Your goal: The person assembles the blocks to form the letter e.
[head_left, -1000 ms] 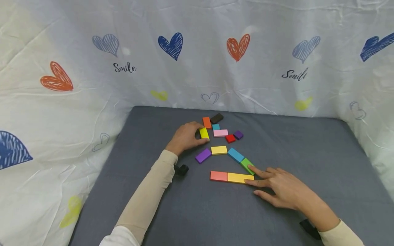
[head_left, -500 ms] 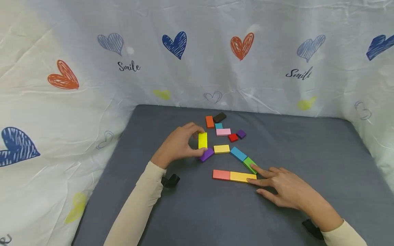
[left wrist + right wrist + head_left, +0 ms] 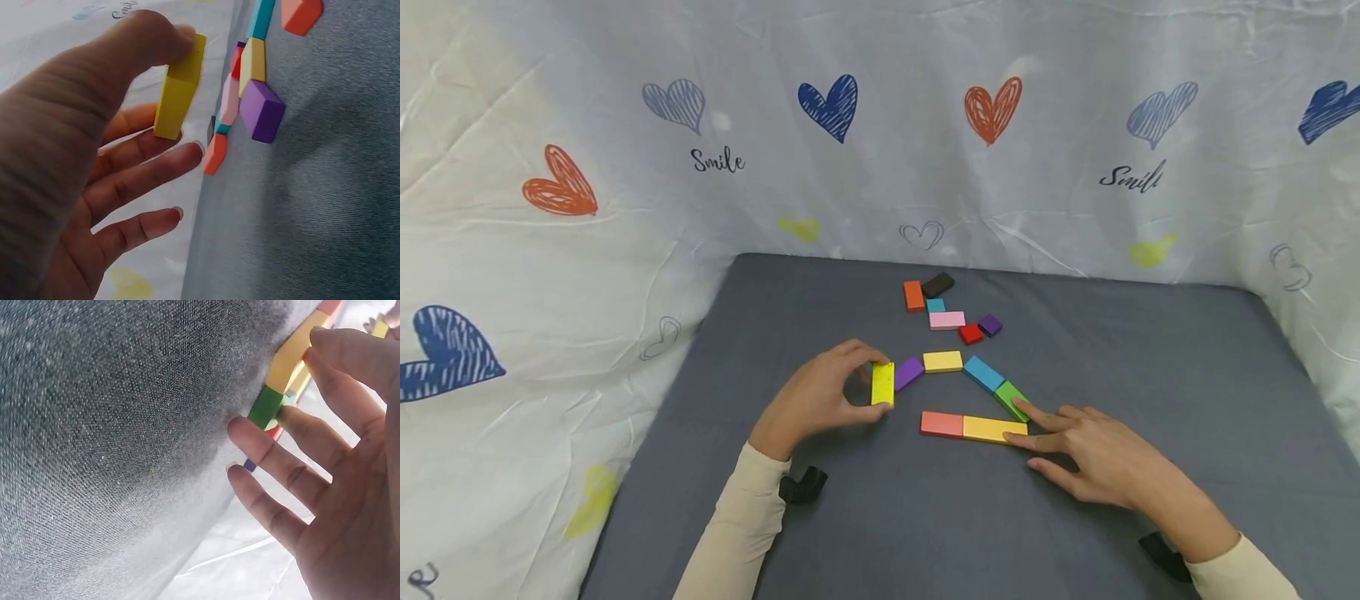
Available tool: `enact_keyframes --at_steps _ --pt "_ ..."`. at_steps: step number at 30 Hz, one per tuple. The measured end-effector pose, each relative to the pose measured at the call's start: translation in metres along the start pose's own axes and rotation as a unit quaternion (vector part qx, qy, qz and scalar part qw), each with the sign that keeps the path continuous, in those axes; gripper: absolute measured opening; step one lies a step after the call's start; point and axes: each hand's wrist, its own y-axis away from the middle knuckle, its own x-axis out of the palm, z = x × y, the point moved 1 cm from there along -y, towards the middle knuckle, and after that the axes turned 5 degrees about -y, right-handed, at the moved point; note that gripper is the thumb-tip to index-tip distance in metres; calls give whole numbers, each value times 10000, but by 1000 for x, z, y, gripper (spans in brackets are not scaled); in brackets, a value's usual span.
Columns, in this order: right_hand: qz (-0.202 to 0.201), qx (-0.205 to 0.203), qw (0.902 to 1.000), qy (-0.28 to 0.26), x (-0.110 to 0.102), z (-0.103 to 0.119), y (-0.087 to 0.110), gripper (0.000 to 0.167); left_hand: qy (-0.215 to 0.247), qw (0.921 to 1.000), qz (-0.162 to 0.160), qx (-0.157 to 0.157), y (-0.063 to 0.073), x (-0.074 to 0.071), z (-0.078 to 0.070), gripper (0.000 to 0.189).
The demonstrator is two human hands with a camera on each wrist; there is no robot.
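Observation:
My left hand (image 3: 823, 396) pinches a bright yellow block (image 3: 883, 384) between thumb and fingers, at the left end of a purple block (image 3: 909, 373). In the left wrist view the yellow block (image 3: 179, 87) is gripped at both ends, its long side toward the camera. To the right of the purple block follow a pale yellow block (image 3: 942, 362), a blue block (image 3: 983, 373) and a green block (image 3: 1012, 401), forming an arch. Below them a coral block (image 3: 942, 423) and a golden yellow block (image 3: 994, 429) lie end to end. My right hand (image 3: 1101, 454) rests straight fingertips on the green and golden yellow blocks.
Loose blocks lie farther back: orange (image 3: 913, 296), dark brown (image 3: 937, 285), small teal (image 3: 936, 306), pink (image 3: 947, 320), red (image 3: 971, 333) and dark purple (image 3: 990, 325). A grey cloth (image 3: 1112, 350) covers the table. A white curtain (image 3: 895, 183) with printed hearts hangs behind and at the sides.
My left hand has brought the yellow block from beside the orange block toward me and slightly left, to the purple block's left end. The right hand stays on the green and golden yellow blocks.

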Motion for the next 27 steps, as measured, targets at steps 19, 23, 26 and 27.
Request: enact_keyframes --at_steps 19,23,26,27 --pt "-106 -138 9998 41 2 -1 1 46 1136 9919 516 -253 17 29 6 59" --pt "-58 -96 9999 29 3 -1 1 47 1144 9918 512 -239 18 34 7 55" --pt "-6 -45 10000 11 3 -1 1 46 1047 9931 477 -232 18 37 8 52" --pt "2 -31 10000 8 3 -1 1 46 1024 9934 467 -233 17 38 8 52"
